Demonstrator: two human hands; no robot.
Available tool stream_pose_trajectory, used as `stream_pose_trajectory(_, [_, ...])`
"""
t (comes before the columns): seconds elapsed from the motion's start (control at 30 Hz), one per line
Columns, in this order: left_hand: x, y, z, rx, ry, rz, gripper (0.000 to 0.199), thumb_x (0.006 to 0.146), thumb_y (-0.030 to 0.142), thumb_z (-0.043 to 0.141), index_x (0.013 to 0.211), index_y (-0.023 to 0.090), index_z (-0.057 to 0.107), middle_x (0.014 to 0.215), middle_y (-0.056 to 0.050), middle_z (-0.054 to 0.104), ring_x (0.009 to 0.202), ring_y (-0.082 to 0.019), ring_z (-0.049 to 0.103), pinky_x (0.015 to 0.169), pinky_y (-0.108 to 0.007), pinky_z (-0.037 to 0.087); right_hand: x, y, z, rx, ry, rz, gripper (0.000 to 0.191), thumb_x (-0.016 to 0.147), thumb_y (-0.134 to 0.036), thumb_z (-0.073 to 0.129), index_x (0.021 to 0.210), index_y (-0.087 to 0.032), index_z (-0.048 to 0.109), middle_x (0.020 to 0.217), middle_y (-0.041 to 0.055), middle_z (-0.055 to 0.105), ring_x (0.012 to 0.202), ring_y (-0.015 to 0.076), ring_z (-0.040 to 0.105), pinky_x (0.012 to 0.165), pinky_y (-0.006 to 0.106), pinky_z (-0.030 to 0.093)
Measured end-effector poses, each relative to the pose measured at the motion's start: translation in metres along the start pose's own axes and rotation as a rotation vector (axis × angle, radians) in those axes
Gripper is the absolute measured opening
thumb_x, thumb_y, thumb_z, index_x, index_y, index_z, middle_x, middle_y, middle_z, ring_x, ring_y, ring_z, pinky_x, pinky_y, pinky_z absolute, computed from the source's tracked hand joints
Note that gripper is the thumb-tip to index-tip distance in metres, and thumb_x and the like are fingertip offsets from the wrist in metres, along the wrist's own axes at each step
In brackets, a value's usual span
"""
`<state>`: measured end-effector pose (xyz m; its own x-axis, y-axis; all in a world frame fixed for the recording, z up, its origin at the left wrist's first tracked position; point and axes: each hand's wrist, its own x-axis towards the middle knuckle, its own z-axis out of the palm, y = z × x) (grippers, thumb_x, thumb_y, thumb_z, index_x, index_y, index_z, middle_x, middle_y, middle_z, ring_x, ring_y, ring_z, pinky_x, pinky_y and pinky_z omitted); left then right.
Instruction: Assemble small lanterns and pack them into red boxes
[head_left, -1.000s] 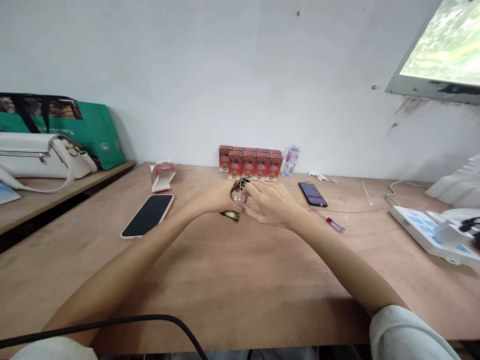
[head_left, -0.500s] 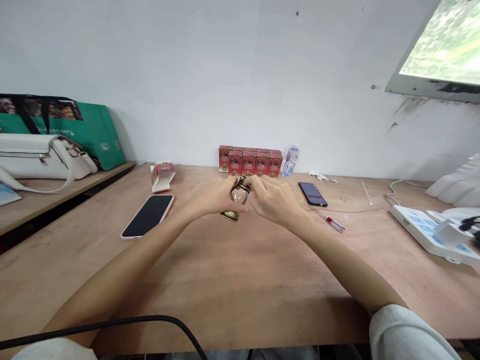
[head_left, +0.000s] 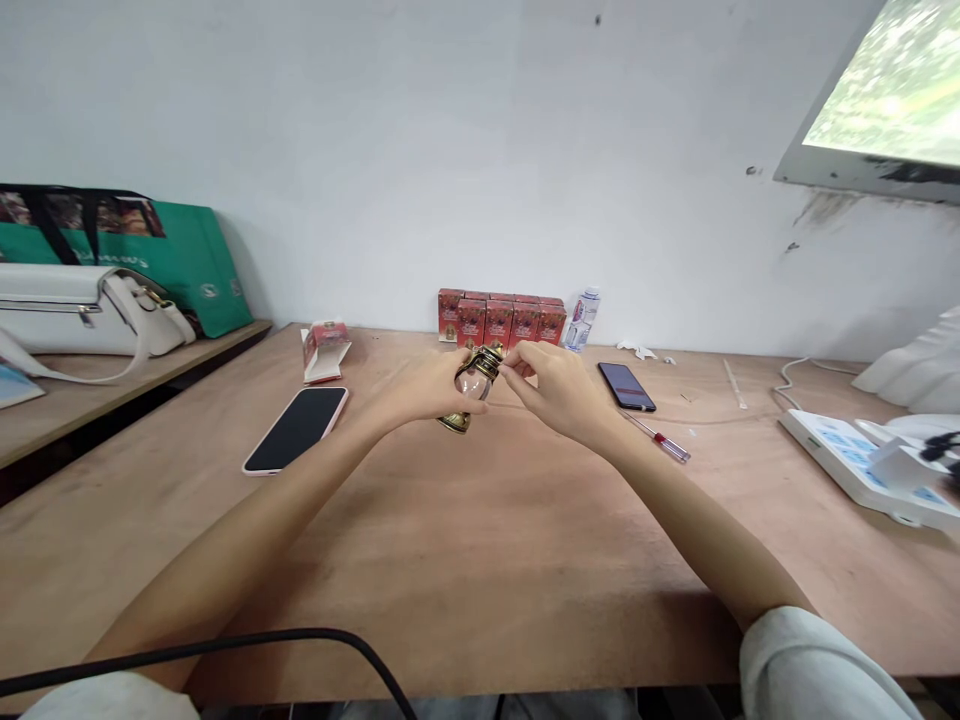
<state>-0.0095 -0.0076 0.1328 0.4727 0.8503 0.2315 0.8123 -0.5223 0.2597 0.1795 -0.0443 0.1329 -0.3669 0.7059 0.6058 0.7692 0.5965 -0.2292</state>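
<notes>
A small gold-and-black ornament with a clear glass body [head_left: 472, 384] is held tilted above the middle of the table. My left hand [head_left: 431, 388] is wrapped round it from the left, the thumb across its lower part. At its gold-and-black end, my right hand [head_left: 551, 388] has thumb and forefinger pinched together. Whatever lies between those fingertips, if anything, is too small to make out. Behind my hands, several red patterned boxes [head_left: 498, 322] stand in rows against the wall.
On the table [head_left: 465, 570] are an open red box [head_left: 325, 352], a pink-edged phone [head_left: 298, 430], a dark phone [head_left: 626, 386], a screwdriver [head_left: 670, 446], a bottle [head_left: 582, 319] and a power strip [head_left: 855, 465]. A black cable [head_left: 300, 635] crosses the lower left.
My right hand has drawn slightly right from the ornament, its fingers now pinched at the end. More of the ornament shows, and it sits slightly further left in my left hand.
</notes>
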Motion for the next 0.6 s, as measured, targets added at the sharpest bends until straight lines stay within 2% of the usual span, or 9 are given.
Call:
stream_pose_trajectory(0.17, [0.001,-0.001,-0.001,0.029,0.014,0.040,0.040,0.062,0.050,0.064,0.086,0.020,0.055,0.080,-0.004,0.062,0.068,-0.020,0.055,0.055,-0.027,0.031,0.000,0.000,0.001,0.054,-0.008,-0.030,0.014,0.085,-0.023,0.048,0.073,-0.018,0.053,0.075,0.0045,0.067,0.067,0.0140,0.058,0.060,0.024,0.036])
stream_pose_trajectory(0.43, [0.002,-0.004,0.004,-0.029,0.044,0.005,0.042,0.062,0.054,0.063,0.083,0.020,0.052,0.076,-0.003,0.060,0.064,-0.020,0.053,0.054,-0.028,0.031,-0.003,0.000,0.011,0.043,0.062,-0.062,0.016,0.085,-0.023,0.047,0.070,-0.018,0.050,0.071,0.0042,0.064,0.065,0.0136,0.056,0.060,0.024,0.035])
stream_pose_trajectory(0.6, [0.002,-0.008,-0.002,-0.053,0.036,0.055,0.034,0.065,0.038,0.061,0.092,0.020,0.053,0.088,-0.004,0.063,0.075,-0.021,0.057,0.061,-0.027,0.036,0.000,0.006,0.005,0.155,0.204,-0.082,0.019,0.089,-0.028,0.048,0.075,-0.018,0.055,0.075,0.0040,0.062,0.068,0.0130,0.054,0.065,0.025,0.038])
